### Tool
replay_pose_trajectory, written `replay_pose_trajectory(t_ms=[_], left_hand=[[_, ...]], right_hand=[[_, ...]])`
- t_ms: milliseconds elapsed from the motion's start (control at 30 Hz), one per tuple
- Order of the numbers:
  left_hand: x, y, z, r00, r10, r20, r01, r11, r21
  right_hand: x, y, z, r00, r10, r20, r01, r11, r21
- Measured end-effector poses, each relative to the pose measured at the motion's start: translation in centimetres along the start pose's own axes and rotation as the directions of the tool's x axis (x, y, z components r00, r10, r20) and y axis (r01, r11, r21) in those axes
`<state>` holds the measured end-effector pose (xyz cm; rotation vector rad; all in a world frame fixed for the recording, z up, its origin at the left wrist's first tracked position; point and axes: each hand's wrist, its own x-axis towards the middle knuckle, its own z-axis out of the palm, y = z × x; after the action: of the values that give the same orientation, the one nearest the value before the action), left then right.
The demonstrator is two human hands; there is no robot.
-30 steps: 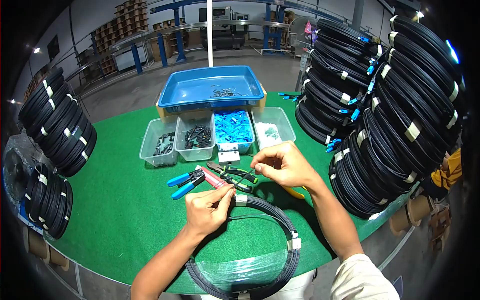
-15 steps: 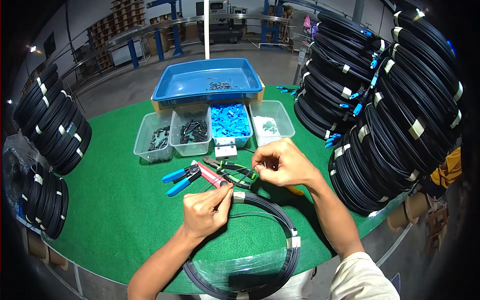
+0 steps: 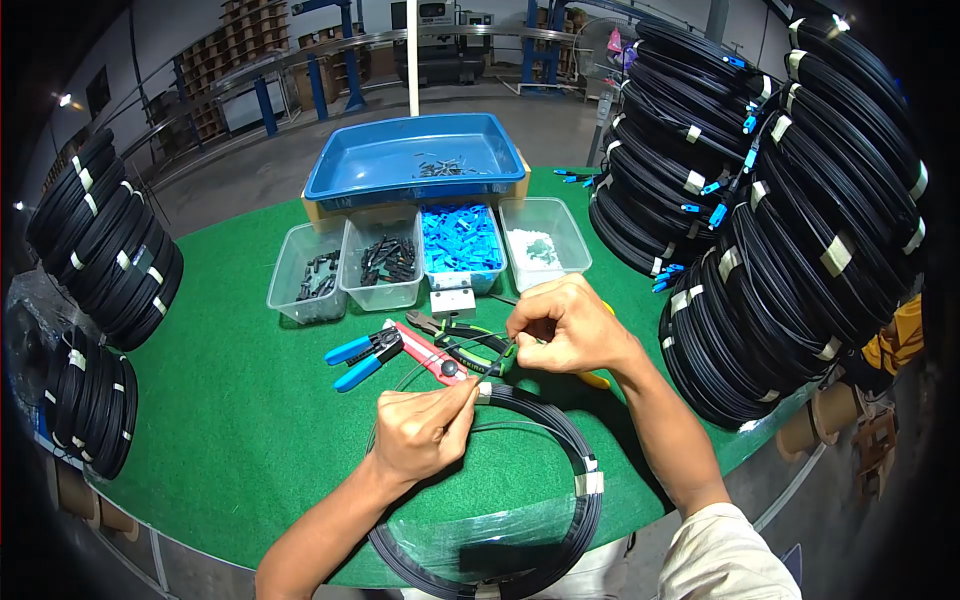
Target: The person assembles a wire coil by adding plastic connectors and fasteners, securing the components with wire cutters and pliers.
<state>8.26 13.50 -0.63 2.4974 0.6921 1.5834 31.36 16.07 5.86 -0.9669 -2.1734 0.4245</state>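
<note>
A coil of black cable (image 3: 590,515), bound with pale tape, lies at the table's front. Above its far rim, a thin black cable end (image 3: 494,366) runs between my two hands. My left hand (image 3: 424,432) pinches it between thumb and fingers. My right hand (image 3: 568,325), curled with thumb against forefinger, grips the cable farther up. Just beyond my left hand lie a red-handled tool (image 3: 430,352), a blue-handled wire stripper (image 3: 364,362) and green-and-black diagonal cutters (image 3: 450,332). A yellow-handled tool (image 3: 597,380) is partly hidden beneath my right hand.
Clear bins hold black parts (image 3: 385,262), blue connectors (image 3: 460,240) and white pieces (image 3: 532,248). A blue tray (image 3: 350,180) with black scraps stands behind them. Tall cable coils (image 3: 790,270) crowd the right edge; more coils (image 3: 120,250) stand at the left. A small metal block (image 3: 453,300) sits before the bins.
My left hand has shifted slightly right, toward my right hand. The red-handled tool shows more beside it. Both hands keep hold of the cable.
</note>
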Motion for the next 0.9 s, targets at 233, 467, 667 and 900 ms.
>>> replay_pose_trajectory(t_ms=[233, 467, 667, 900], left_hand=[[0.3, 0.9, 0.1, 0.997, -0.004, 0.081, 0.007, 0.999, -0.040], [0.2, 1.1, 0.6, 0.995, -0.088, 0.044, 0.090, 0.994, -0.061], [0.2, 1.2, 0.8, 0.990, -0.136, 0.043, 0.140, 0.985, -0.101], [0.4, 1.1, 0.7, 0.978, -0.177, 0.110, 0.183, 0.982, -0.041]], right_hand=[[0.0, 1.2, 0.0, 0.988, -0.119, -0.103, 0.117, 0.993, -0.020], [0.3, 1.8, 0.3, 0.991, -0.030, -0.130, 0.031, 1.000, 0.004], [0.2, 2.3, 0.4, 0.991, 0.006, -0.137, 0.002, 0.998, 0.059], [0.4, 2.9, 0.2, 0.993, 0.045, -0.109, -0.031, 0.991, 0.128]])
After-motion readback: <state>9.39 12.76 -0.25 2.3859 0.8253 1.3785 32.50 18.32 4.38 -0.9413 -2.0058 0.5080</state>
